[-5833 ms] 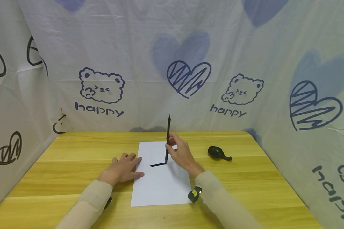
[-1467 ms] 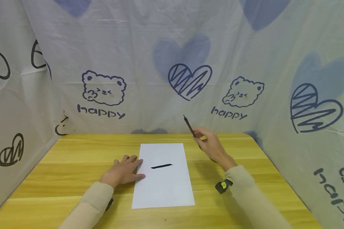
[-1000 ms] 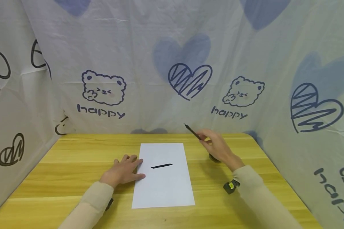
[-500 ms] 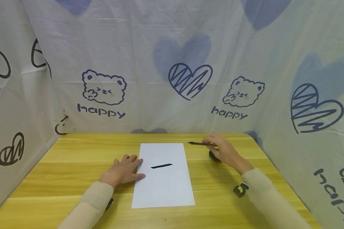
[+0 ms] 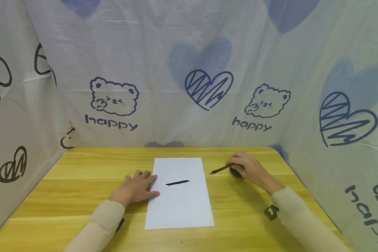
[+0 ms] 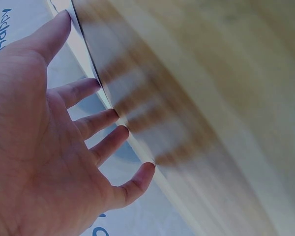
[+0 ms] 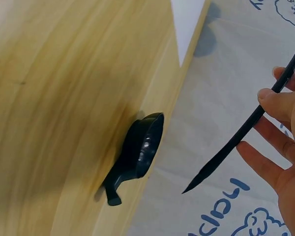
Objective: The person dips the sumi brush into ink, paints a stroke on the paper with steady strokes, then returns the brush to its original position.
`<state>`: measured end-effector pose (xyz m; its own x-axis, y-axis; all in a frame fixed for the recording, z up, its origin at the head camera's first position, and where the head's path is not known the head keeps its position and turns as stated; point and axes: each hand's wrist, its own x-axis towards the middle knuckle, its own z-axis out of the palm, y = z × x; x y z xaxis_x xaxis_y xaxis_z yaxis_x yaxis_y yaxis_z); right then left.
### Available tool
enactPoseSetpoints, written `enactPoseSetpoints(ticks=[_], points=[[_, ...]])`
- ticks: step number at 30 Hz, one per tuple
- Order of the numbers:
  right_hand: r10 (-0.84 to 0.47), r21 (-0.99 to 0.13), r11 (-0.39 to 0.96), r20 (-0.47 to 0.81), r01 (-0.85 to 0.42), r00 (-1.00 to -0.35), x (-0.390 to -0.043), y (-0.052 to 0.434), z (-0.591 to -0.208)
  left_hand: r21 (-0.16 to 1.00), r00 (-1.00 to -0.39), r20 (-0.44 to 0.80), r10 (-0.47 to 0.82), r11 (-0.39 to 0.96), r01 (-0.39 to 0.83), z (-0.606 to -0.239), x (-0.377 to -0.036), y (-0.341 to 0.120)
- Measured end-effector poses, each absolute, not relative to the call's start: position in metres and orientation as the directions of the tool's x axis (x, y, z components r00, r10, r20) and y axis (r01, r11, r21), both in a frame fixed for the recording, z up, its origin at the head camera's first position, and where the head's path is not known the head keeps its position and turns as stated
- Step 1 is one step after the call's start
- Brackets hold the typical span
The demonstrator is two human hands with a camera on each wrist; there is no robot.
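Note:
My right hand (image 5: 250,169) pinches a black calligraphy brush (image 5: 220,169) between thumb and fingers, over the black ink dish (image 5: 236,172). That hand partly hides the dish in the head view. In the right wrist view the brush's dark pointed tip (image 7: 199,179) shows, apart from the handled dish (image 7: 146,147). A white sheet of paper (image 5: 179,210) lies on the table, bearing one slanting black stroke (image 5: 177,182). My left hand (image 5: 133,189) rests at the sheet's left edge, its fingers spread and holding nothing.
The wooden table (image 5: 69,196) extends around the paper on all sides. A white curtain (image 5: 163,115) with printed bears and hearts hangs behind it and along both sides. A small dark camera (image 5: 271,212) sits on my right wrist.
The brush stood on the paper at first, and the stroke is now longer. My right hand has since lifted it away rightward to the dish, tipping the handle end down leftward. My left hand stays.

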<state>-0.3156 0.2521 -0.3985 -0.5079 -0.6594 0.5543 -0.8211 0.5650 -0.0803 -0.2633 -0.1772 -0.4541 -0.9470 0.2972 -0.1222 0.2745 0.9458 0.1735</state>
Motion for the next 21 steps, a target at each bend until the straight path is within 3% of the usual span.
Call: enactPoseSetpoints(ticks=[10, 21], points=[[-0.703, 0.03, 0.538, 0.566, -0.842, -0.43, -0.313, 0.266, -0.41, 0.184, -0.948, -0.116, 0.298, 0.944, 0.274, -0.454, -0.262, -0.178], [-0.731, 0.075, 0.522, 0.553, -0.85, -0.4, -0.309, 0.281, -0.422, 0.18, -0.948, -0.116, 0.296, 0.945, 0.273, -0.453, -0.262, -0.178]])
